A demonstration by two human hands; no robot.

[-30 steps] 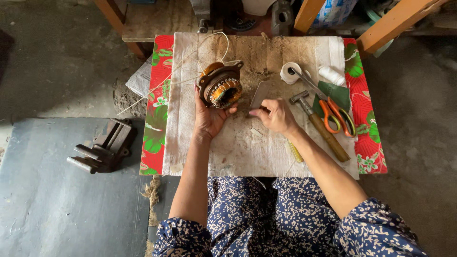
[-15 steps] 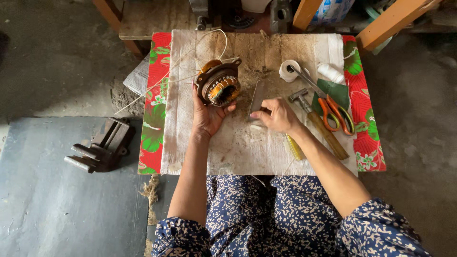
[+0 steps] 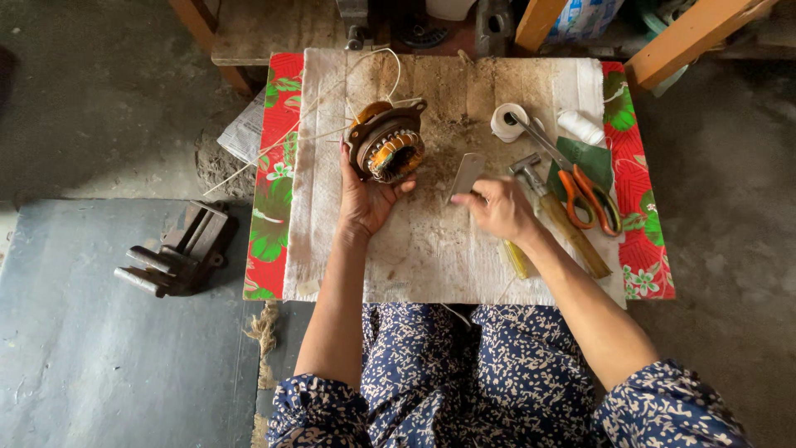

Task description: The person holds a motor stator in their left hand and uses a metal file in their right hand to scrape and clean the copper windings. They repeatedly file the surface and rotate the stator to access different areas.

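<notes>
We see the left hand (image 3: 365, 197) raised from the forearm, palm up, fingers cupped under a round motor stator (image 3: 388, 151) with copper windings, gripping it from below; pale wires loop from it toward the far edge of the white cloth (image 3: 431, 249). The right hand (image 3: 500, 207) lies lower, just right of centre, thumb and fingertips pinched on the near end of a flat grey metal blade (image 3: 466, 174) that points up toward the far side.

Against the picture half a second ago, we find the stator held in much the same place, tipped a little more toward us, while the right hand has moved slightly nearer with the blade.

To the right of that hand lie a hammer (image 3: 560, 214), orange-handled scissors (image 3: 587, 197), a roll of white tape (image 3: 507, 121) and a white spool (image 3: 580, 127), the scissors resting on a green sheet (image 3: 590, 158). The cloth covers a red floral mat (image 3: 275, 191). On the grey floor slab to the left, well apart, sits a dark metal vise (image 3: 178, 250). No container shows clearly among these things.
</notes>
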